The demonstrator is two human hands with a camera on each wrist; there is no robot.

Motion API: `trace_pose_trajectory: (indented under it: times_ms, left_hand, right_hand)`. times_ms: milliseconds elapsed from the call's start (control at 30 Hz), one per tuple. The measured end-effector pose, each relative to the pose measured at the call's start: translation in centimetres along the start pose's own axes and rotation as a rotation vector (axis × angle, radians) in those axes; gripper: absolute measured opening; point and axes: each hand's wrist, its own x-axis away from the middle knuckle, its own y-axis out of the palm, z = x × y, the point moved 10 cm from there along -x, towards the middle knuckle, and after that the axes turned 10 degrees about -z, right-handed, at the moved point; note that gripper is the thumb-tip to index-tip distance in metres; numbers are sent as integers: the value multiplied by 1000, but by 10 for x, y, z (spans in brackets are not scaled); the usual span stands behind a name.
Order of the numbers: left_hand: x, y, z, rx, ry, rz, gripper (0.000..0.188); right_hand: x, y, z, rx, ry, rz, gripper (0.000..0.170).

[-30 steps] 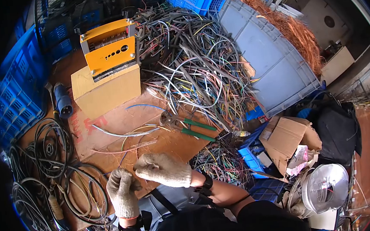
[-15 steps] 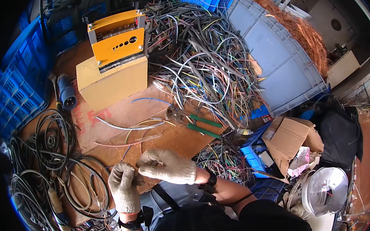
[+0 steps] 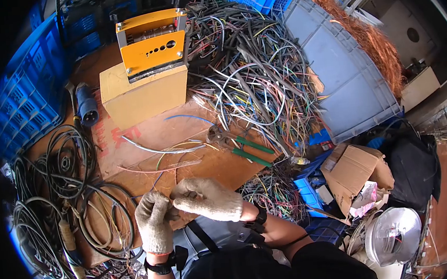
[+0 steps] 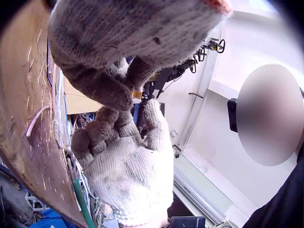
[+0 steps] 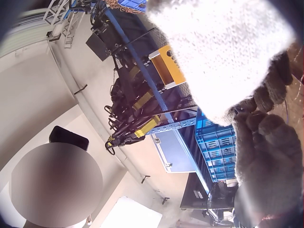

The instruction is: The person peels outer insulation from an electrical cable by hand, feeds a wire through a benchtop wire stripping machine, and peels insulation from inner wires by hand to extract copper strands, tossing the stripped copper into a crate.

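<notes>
Both hands wear off-white knitted gloves and meet near the front edge of the wooden board (image 3: 221, 174). The left hand (image 3: 155, 221) has its fingers curled inward, their tips right at the right hand's fingertips. Facing it is the right hand (image 3: 210, 198); in the left wrist view its palm shows, fingers loosely bent and thumb (image 4: 154, 118) standing apart. I cannot tell whether anything is pinched where the fingertips meet. Just beyond the hands lie several loose wires, among them a pink wire (image 3: 160, 169) and a grey-white wire (image 3: 164, 151). Green-handled pliers (image 3: 242, 148) rest to their right.
A yellow machine (image 3: 153, 48) with a row of holes stands on a cardboard-coloured block (image 3: 147, 98). Behind is a large heap of cables (image 3: 260, 73). Coiled black cable (image 3: 63, 173) lies left, near a blue crate (image 3: 28, 97). At right are a grey bin (image 3: 344, 72) and an open carton (image 3: 357, 173).
The head view has swung slightly, so the board and machine appear farther right. Both hands stay close together at the board's front edge, the right hand's fingers shifting only slightly.
</notes>
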Motion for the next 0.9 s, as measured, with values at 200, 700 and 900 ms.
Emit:
trace_pose_trajectory:
  times_ms: [200, 700, 900]
  left_hand:
    - [0, 3, 4, -30, -8, -10, 11]
    - [3, 6, -6, 29, -76, -82, 12]
    - [9, 20, -3, -191, -141, -174, 16]
  right_hand:
    - [3, 1, -8, 99, 25, 16, 25]
    - [7, -21, -4, -61, 30, 258, 22]
    - [-4, -11, -6, -95, 40, 150, 17]
